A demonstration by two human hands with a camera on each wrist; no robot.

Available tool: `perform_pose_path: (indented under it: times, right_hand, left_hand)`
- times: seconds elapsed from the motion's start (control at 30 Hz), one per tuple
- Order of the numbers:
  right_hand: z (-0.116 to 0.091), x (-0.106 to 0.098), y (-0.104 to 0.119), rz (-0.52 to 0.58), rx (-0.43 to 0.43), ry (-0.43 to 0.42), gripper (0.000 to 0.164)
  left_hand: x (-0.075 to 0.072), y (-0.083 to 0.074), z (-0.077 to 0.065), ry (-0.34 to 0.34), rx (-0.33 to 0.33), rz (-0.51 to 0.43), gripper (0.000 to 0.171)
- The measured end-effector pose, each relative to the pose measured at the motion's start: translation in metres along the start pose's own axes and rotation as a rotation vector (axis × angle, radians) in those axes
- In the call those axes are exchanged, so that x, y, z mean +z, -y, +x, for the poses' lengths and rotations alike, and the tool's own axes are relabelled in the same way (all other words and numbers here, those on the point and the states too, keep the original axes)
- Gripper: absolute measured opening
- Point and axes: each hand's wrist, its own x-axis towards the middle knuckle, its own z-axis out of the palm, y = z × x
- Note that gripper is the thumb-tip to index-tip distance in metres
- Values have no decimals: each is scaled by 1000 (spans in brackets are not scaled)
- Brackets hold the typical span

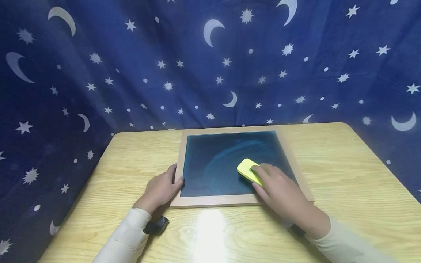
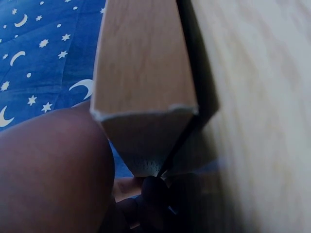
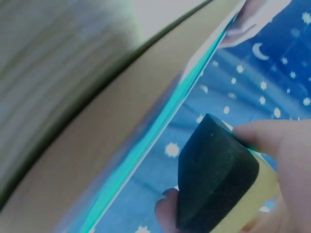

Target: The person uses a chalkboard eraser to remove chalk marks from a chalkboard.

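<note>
A small blackboard (image 1: 204, 160) with a light wooden frame (image 1: 213, 200) lies on the table, pale smeared chalk arcs across its dark surface. My left hand (image 1: 160, 188) holds the frame's left side, thumb over the top near the front corner; the left wrist view shows the frame's end (image 2: 146, 73) close up beside the hand (image 2: 53, 170). Over the right half of the board, my right hand (image 1: 279, 188) grips a yellow eraser (image 1: 247, 168) between thumb and fingers. Its dark felt side (image 3: 214, 174) shows in the right wrist view, close over the board.
The wood-grain table (image 1: 345, 175) extends to both sides of the board, with a bright glare in front. Behind and to the left hangs a blue curtain (image 1: 184, 36) with moons and stars. A black wrist device (image 1: 156, 225) sits at the left cuff.
</note>
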Motion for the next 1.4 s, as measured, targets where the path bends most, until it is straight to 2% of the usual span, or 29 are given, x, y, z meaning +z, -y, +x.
perform_pose_path:
  times: [0.33, 0.6, 0.9, 1.03, 1.4]
  right_hand:
    - [-13, -21, -34, 25, 111, -44, 46]
    - [-18, -30, -63, -7, 205, -51, 46]
    - [-18, -31, -101, -24, 343, 42, 47]
    - [-18, -32, -112, -26, 409, 113, 51]
    - [-22, -30, -137, -60, 455, 174, 50]
  left_hand:
    - [0, -1, 1, 2, 15, 0, 63]
    - [0, -1, 0, 5, 17, -2, 63]
    - [-1, 1, 0, 8, 12, -5, 63]
    - [0, 2, 1, 12, 13, 0, 64]
    - [2, 2, 1, -5, 16, 5, 65]
